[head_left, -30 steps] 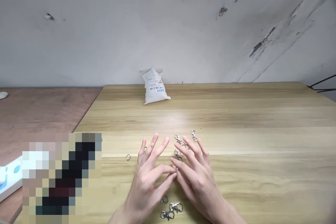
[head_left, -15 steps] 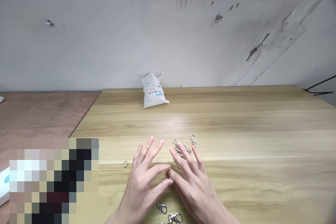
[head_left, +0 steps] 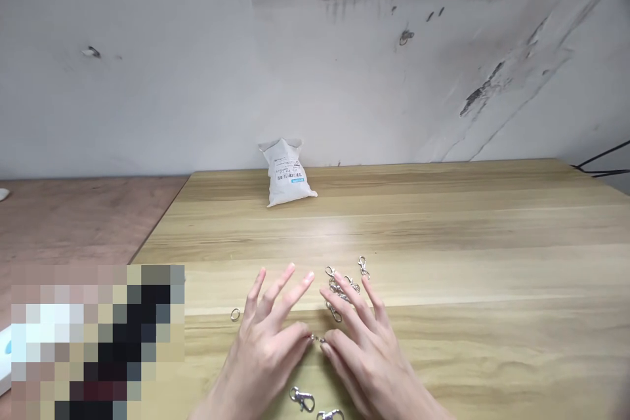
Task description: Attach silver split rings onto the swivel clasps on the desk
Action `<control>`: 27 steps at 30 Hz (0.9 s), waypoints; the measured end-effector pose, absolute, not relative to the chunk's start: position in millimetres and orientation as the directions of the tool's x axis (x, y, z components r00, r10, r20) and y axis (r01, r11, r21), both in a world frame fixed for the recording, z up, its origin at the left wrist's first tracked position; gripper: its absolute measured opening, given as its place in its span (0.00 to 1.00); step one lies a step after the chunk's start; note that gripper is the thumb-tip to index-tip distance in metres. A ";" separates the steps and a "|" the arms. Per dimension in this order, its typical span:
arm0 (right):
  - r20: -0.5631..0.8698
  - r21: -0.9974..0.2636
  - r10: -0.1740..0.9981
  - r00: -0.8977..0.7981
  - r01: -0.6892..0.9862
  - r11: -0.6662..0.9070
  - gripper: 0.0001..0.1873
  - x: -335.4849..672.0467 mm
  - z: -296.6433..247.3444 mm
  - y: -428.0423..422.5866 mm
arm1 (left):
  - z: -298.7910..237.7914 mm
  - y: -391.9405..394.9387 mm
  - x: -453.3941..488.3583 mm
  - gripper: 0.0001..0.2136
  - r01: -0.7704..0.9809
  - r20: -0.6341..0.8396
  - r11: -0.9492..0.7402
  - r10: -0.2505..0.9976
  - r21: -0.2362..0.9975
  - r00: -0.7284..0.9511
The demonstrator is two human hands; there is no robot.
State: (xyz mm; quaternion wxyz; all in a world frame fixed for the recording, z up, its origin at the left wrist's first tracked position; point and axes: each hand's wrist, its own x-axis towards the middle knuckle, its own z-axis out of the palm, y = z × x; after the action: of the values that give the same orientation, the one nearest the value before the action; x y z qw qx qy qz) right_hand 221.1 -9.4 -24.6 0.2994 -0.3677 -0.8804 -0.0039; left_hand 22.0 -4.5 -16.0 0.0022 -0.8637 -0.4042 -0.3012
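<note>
My left hand pinches one end of a small silver metal piece between thumb and index finger. At its other end, the thumb and index finger of my right hand are closed. The fingers hide most of the piece, so its exact kind does not show. The other fingers of both hands are spread. Just beyond my right fingertips lies a pile of silver swivel clasps, partly covered. Nearer to me, between my forearms, is another clasp. A loose split ring rests left of my left hand.
A white plastic pouch with a printed label stands at the back of the wooden table, near the wall. A single clasp lies past the pile. A pixelated area covers the lower left. Dark cables are at the far right.
My left thumb and index finger have closed from a wider spread onto the small metal piece. Both hands now meet at it. The view has shifted slightly.
</note>
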 end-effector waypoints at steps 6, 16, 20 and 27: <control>0.532 -0.317 0.689 -0.493 0.638 0.702 0.08 219.5 -20.4 -11.5 | -19.6 -9.7 31.8 0.09 0.701 0.599 -0.691 0.640 0.175 0.482; 0.483 -0.323 0.806 -0.342 0.785 0.528 0.06 255.4 -33.7 7.3 | 0.9 16.9 -52.5 0.06 0.890 0.371 -0.450 0.841 0.074 0.394; 0.491 -0.309 0.746 -0.450 0.710 0.632 0.04 251.0 -26.8 2.9 | -2.3 17.3 -64.8 0.07 0.878 0.296 -0.477 0.844 0.033 0.447; 0.541 -0.174 0.496 -0.679 0.487 0.856 0.12 234.6 -35.0 -6.6 | -14.5 16.3 -44.4 0.07 0.851 0.301 -0.521 0.825 0.072 0.479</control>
State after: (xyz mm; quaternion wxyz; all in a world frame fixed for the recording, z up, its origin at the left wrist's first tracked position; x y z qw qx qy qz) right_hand 234.6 -6.6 -35.0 0.2975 -0.2683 -0.9162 0.0078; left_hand -44.4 16.3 -14.5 0.0436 -0.8589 -0.4876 -0.1502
